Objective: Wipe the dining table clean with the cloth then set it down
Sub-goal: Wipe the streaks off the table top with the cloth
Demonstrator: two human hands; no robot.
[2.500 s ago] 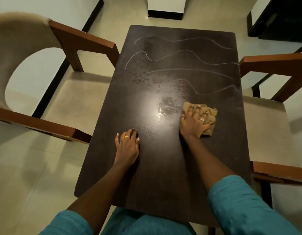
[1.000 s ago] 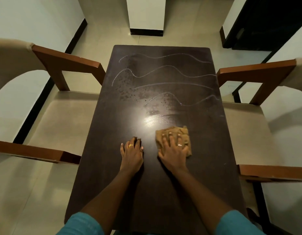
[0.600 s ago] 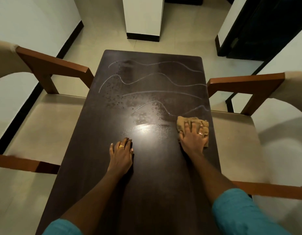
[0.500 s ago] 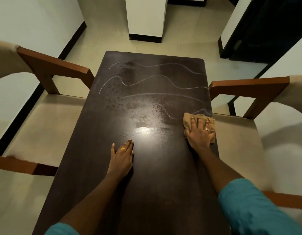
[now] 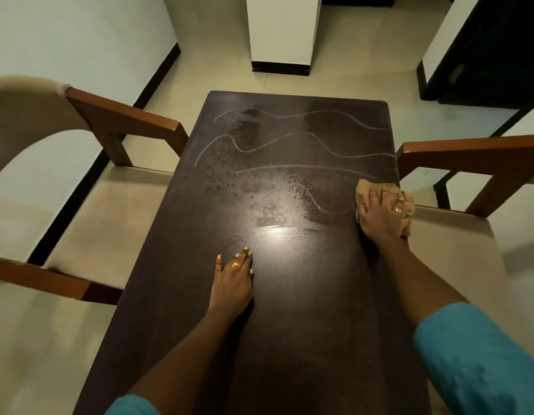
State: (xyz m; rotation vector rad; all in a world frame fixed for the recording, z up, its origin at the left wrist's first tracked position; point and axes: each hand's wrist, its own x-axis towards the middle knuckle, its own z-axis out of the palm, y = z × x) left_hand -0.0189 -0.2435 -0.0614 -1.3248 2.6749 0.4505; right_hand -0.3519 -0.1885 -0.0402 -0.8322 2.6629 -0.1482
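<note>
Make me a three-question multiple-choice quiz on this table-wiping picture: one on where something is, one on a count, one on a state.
1. Where is the crumpled tan cloth?
A. at the dark wooden dining table's right edge
B. on the left chair
C. on the floor

2. How many wavy chalk-like white lines remain on the table?
A. one
B. four
C. seven

3. What is the left hand doing?
A. gripping the cloth
B. lying flat on the table
C. raised in the air

Answers:
1 A, the right hand presses it there.
2 B, four lines cross the far half.
3 B, its fingers lie on the bare top.
</note>
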